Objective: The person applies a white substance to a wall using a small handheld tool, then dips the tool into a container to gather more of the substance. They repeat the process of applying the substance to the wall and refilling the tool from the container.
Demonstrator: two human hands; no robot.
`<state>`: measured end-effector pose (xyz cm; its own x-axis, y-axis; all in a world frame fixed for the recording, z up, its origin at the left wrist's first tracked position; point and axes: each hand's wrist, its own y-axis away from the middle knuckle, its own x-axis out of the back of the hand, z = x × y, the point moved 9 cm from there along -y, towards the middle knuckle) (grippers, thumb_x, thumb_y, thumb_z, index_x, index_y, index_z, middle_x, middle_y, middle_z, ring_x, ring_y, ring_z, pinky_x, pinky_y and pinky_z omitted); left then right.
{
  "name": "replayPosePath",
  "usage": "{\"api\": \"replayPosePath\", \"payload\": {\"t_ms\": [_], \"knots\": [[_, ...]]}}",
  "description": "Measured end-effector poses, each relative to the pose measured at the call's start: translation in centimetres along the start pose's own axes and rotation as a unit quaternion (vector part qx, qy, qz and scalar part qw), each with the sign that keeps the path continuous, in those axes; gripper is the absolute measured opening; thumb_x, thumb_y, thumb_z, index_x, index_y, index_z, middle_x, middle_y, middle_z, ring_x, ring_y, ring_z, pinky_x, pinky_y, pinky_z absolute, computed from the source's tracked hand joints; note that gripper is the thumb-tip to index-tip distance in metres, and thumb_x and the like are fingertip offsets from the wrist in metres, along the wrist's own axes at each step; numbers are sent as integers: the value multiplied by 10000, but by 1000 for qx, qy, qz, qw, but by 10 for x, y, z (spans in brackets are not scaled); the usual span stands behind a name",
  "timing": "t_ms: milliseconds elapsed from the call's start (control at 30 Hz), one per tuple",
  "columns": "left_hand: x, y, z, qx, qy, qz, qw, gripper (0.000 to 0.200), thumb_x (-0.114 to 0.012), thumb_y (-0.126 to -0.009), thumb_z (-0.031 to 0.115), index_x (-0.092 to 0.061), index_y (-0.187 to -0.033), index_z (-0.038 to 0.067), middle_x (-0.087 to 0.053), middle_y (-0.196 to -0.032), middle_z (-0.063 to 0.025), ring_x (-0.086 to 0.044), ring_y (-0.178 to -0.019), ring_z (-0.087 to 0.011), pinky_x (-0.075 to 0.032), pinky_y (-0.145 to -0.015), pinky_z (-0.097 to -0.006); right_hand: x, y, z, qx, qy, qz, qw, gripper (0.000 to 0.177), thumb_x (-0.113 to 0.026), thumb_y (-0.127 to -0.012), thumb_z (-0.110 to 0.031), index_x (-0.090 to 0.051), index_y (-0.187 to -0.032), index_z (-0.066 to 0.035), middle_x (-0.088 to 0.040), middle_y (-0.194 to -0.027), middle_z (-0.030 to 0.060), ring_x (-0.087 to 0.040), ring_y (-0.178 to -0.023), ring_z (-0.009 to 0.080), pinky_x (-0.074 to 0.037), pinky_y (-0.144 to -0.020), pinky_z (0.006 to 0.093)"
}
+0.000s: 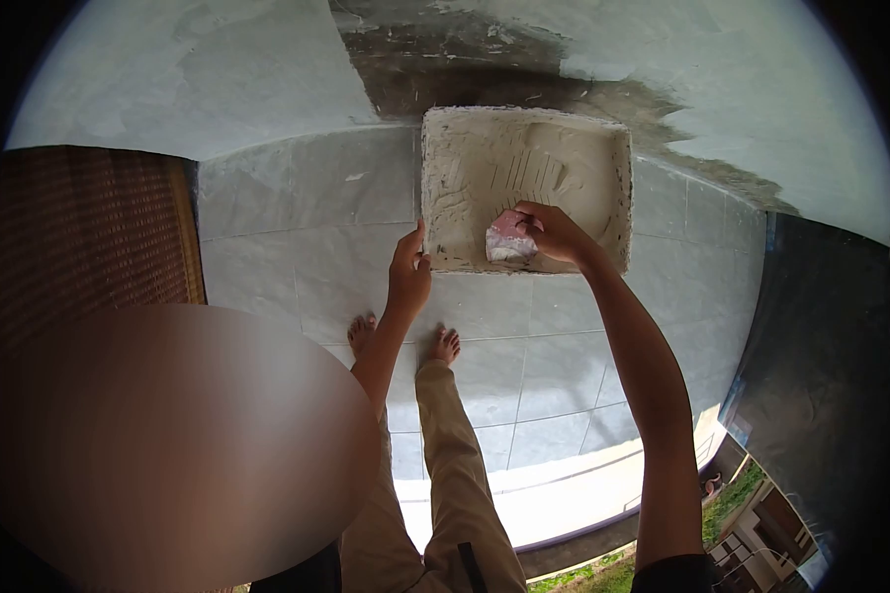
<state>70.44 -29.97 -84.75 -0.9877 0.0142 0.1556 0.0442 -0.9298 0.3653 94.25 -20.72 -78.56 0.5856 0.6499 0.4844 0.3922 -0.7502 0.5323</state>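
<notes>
A rectangular tray (625, 198) with crusted edges holds beige wet paste (475, 158) with ridged lines in its middle. My right hand (554, 235) grips a pink scraper (511, 237), smeared with white paste, over the near part of the tray. Fingers of my left hand (410, 269) are closed on the tray's left rim near its front corner, with the thumb beside the outer wall.
Grey tiles (356, 188) cover the floor, where two bare feet (447, 346) stand. Behind the tray rises a grey wall (218, 69) with a dark unpainted patch (445, 59). A woven brown panel (89, 227) is at left, a dark sheet (811, 326) at right.
</notes>
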Motion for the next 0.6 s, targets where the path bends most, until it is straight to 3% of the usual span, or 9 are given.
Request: {"api": "replayPosePath", "payload": {"t_ms": [33,100,233,333,400,600], "knots": [[0,-1,0,0,0,0,1000,664,-513,-927,-81,-439,-1531,184,-493,-1427,-103,-577,-1144,-183,-521,-914,-297,0,2,1,-5,-11,-8,1000,252,-576,-948,-26,-609,-1197,-17,-696,-992,147,-636,-901,228,-486,-812,353],[1,-1,9,-83,-36,20,996,666,-516,-932,-81,-439,-1532,199,-483,-1435,-94,-592,-1081,-185,-540,-842,-278,2,4,-2,-12,-23,-17,1000,242,-582,-951,-28,-608,-1192,-15,-695,-992,133,-631,-906,210,-483,-820,345],[-1,-2,-2,-30,-15,2,999,663,-517,-937,-83,-439,-1532,199,-480,-1437,-87,-594,-1054,-178,-544,-811,-269,-4,3,-17,7,-37,-69,997,211,-599,-970,-52,-603,-1178,-21,-693,-987,111,-621,-925,182,-470,-832,328],[-1,-1,2,-26,-5,-2,1000,660,-511,-940,-86,-437,-1532,194,-480,-1437,-85,-589,-1073,-175,-542,-836,-274,-6,-2,-21,9,-17,-110,994,203,-603,-973,-58,-602,-1173,-24,-691,-976,109,-622,-923,185,-468,-836,332],[0,0,6,-26,23,3,999,670,-525,-902,-115,-445,-1519,135,-530,-1398,-140,-550,-1245,-239,-491,-963,-323,-6,-3,-23,11,3,-128,992,203,-603,-971,-55,-601,-1172,-25,-689,-967,109,-622,-916,188,-469,-837,339],[-1,1,6,9,28,-1,1000,672,-534,-907,-106,-438,-1524,141,-523,-1401,-135,-543,-1255,-239,-490,-969,-326,15,2,-23,-18,59,-160,985,214,-593,-938,-35,-614,-1151,-26,-642,-900,90,-549,-839,173,-461,-794,324]]}}
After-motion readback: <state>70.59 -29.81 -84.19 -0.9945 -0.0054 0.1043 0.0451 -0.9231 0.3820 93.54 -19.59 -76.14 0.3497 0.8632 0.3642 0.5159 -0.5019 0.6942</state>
